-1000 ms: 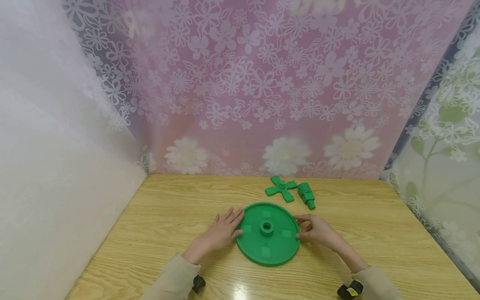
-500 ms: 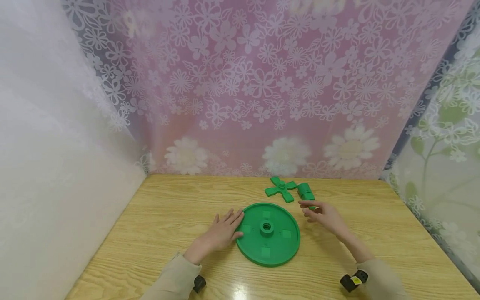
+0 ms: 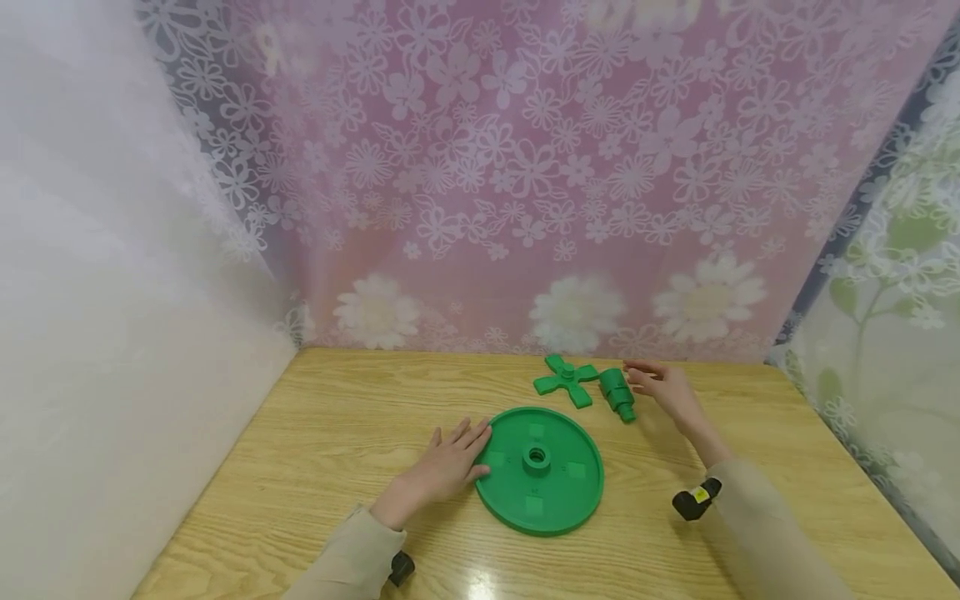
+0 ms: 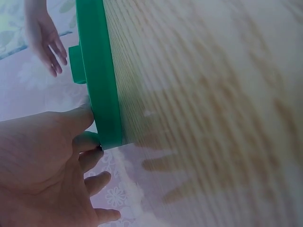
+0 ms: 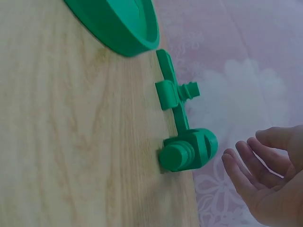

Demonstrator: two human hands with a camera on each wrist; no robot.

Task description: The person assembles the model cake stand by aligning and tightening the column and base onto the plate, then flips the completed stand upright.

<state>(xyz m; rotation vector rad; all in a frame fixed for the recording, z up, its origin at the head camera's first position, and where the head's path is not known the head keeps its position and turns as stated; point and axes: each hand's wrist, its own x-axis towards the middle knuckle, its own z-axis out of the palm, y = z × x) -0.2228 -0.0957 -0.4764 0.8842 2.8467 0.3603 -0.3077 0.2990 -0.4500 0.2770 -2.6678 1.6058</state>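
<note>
A round green plate (image 3: 517, 508) with a raised rim and a hollow hub at its centre lies on the wooden table. My left hand (image 3: 444, 467) rests at its left rim, fingers spread; in the left wrist view the thumb and fingertips touch the plate's edge (image 4: 102, 94). Beyond the plate lie a green four-armed cross (image 3: 567, 373) with a threaded stub (image 5: 190, 90) and, beside it, a stepped green cylinder-like piece (image 3: 617, 392). Just right of that piece hovers my right hand (image 3: 669, 395), fingers loosely bent and holding nothing. A small gap separates them in the right wrist view.
The wooden table (image 3: 337, 417) ends at a pink flowered curtain (image 3: 480, 208) along the back. A pale cloth (image 3: 135, 292) hangs at the left and a leaf-patterned one (image 3: 877, 333) at the right. Each wrist bears a black camera (image 3: 697, 498).
My right hand has left the plate's right rim and moved up and away to the right side of the stepped piece. The left hand stays at the plate.
</note>
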